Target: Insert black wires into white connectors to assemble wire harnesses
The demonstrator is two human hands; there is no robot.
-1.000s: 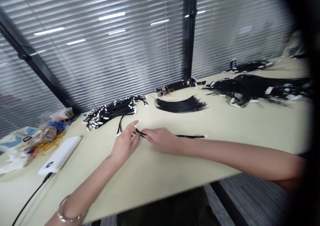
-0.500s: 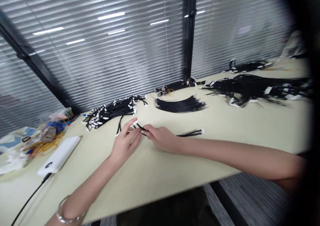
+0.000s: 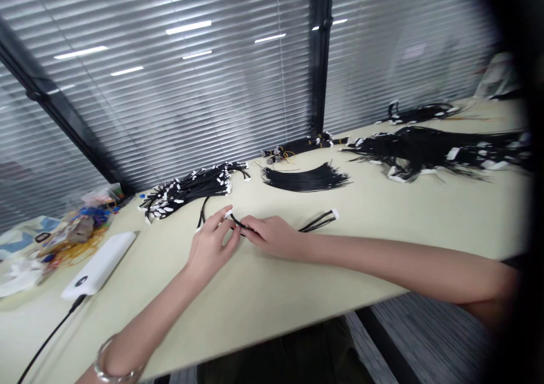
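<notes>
Between my hands is a black wire harness (image 3: 317,221) with a white connector at each end. My left hand (image 3: 212,238) pinches the harness at its left connector (image 3: 229,213), fingers closed on it. My right hand (image 3: 274,235) grips the wires just right of that connector, and the far end sticks out beyond my wrist with its white connector (image 3: 335,214). Behind my left fingers another black cable (image 3: 203,213) lies on the table. The exact grip of my right fingertips is partly hidden.
A pile of finished-looking harnesses (image 3: 191,188) lies behind my left hand. Further right are a fanned bundle of loose black wires (image 3: 306,178) and a large wire heap (image 3: 425,146). A white power bank (image 3: 100,265) with a cable and assorted bags (image 3: 80,228) sit at left.
The harness's right end has swung up and slightly left, its wires now spread apart. Both hands have shifted slightly, still holding the harness.
</notes>
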